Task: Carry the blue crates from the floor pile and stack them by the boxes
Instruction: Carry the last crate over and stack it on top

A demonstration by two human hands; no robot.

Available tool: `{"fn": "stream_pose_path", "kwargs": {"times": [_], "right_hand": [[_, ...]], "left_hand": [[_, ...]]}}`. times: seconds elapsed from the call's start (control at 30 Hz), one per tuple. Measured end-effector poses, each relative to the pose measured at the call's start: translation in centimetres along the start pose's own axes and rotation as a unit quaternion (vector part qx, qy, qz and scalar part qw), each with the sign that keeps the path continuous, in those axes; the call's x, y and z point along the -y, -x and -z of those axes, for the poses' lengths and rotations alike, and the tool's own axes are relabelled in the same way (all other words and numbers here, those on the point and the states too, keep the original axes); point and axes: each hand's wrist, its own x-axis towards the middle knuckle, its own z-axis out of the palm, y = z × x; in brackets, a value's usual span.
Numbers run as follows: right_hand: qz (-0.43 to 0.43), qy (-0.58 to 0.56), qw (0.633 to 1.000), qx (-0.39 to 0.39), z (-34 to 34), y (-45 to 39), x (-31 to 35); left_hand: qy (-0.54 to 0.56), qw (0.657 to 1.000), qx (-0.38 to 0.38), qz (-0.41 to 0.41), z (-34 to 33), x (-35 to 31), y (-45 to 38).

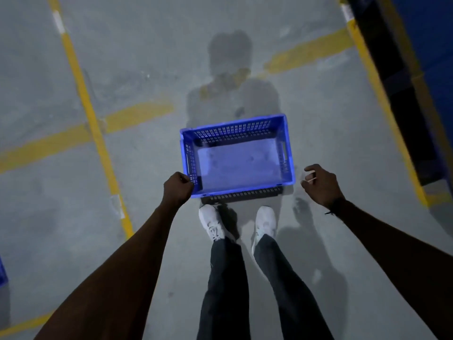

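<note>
Head view: my left hand (177, 186) grips the blue crate (236, 155) by its near-left corner; my right hand (321, 184) hangs loosely curled just beside it, above yellow floor lines (95, 133).

The blue crate (236, 155) hangs over the grey floor (137, 45) just ahead of the white shoes (213, 223), its open top facing up with nothing inside. The left hand (177, 187) grips the near left corner of its rim, so that corner is taken. The right hand (321, 185) is just beside the near right corner, fingers loosely curled, apart from the rim, with bare floor showing in the gap between them. The slot handle (284, 150) in the right wall is uncovered. Left and ahead, the floor with yellow lines (81, 77) lies open. On the right, a dark blue rack (416, 77) closes off that side.
</note>
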Motion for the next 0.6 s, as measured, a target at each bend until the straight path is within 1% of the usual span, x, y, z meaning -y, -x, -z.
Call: {"fn": "stream_pose_path", "kwargs": {"times": [0.13,0.2,0.23,0.33,0.4,0.53,0.6], "right_hand": [[0.04,0.051,0.997,0.048,-6.6,-9.2,-3.7],[0.053,0.079,0.995,0.039,-9.9,-13.5,-5.5],[0.047,0.087,0.995,0.031,-11.3,-15.5,-6.3],[0.023,0.076,0.997,0.008,-13.3,-18.8,-7.5],[0.009,0.068,0.998,-0.005,-14.5,-20.8,-8.4],[-0.028,0.016,0.999,0.006,-16.7,-22.9,-9.2],[-0.026,0.0,1.0,-0.006,-17.2,-23.6,-9.4]], "left_hand": [[-0.056,0.998,-0.02,-0.017,-4.5,2.5,-9.7],[-0.064,0.997,-0.033,-0.012,-6.8,4.3,-14.3],[-0.069,0.997,-0.042,-0.006,-7.9,5.1,-16.6],[-0.092,0.994,-0.064,0.015,-9.3,5.7,-19.8],[-0.105,0.992,-0.074,0.013,-10.7,6.6,-22.2],[-0.083,0.993,-0.08,0.012,-12.7,7.6,-24.9],[-0.077,0.994,-0.075,0.017,-12.9,7.7,-25.6]]}}
